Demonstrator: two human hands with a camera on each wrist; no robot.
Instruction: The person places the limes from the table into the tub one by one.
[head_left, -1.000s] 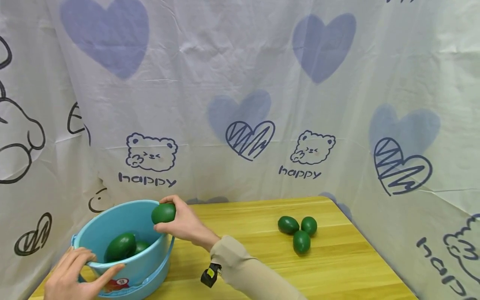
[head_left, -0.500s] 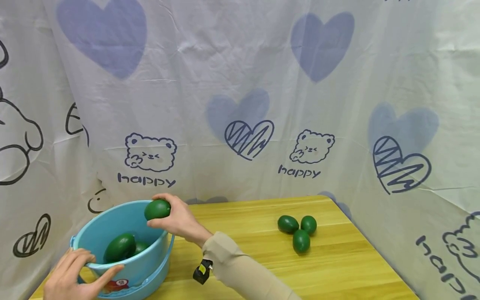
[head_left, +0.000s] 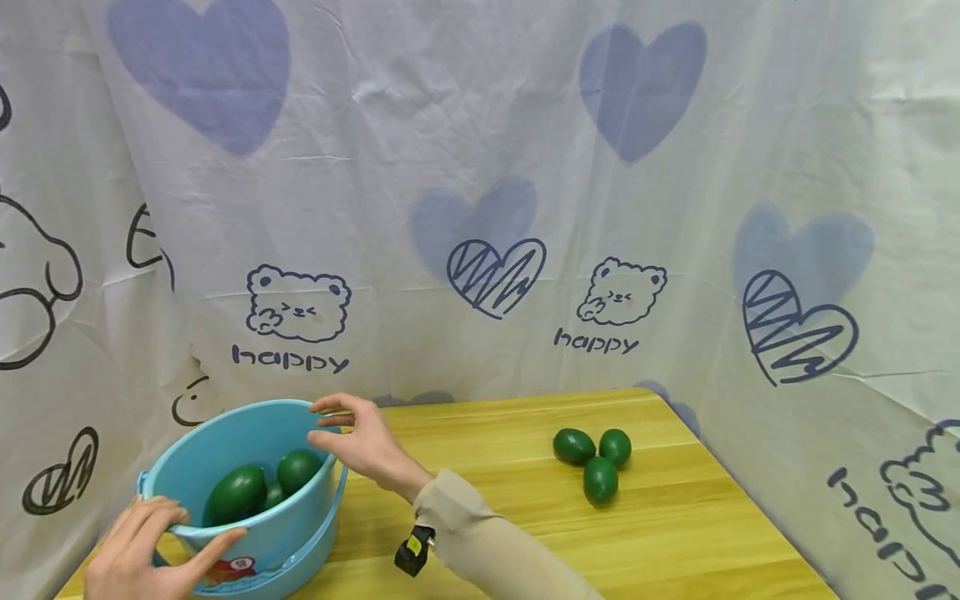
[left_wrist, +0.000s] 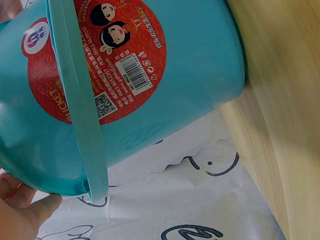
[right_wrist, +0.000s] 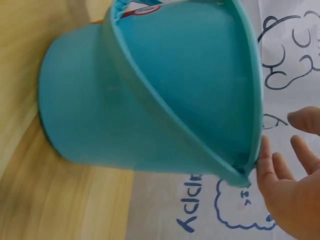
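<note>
A light blue bucket (head_left: pixel 296 523) stands on the table at the left in the head view, its handle hanging down. My left hand (head_left: pixel 138 546) grips the near-left rim, thumb along the outside; its fingertips reach the rim in the left wrist view too. Inside lie a large avocado (head_left: pixel 236 495), another avocado (head_left: pixel 298 471) to its right, and a partly hidden green one (head_left: pixel 273 497) between them. My right hand (head_left: pixel 367 442) is at the far-right rim with fingers spread and holds nothing; in the right wrist view its fingertips are right at the bucket's edge.
Three dark green avocados (head_left: pixel 601 480) sit in a cluster on the right side of the wooden table (head_left: pixel 487 517). A white curtain (head_left: pixel 405 125) with hearts and bears hangs behind the table and along both sides. A black device (head_left: pixel 414 550) is strapped under my right wrist.
My right hand moved slightly left over the bucket and let go of its avocado, which now lies inside on the right. My left hand stays on the rim.
</note>
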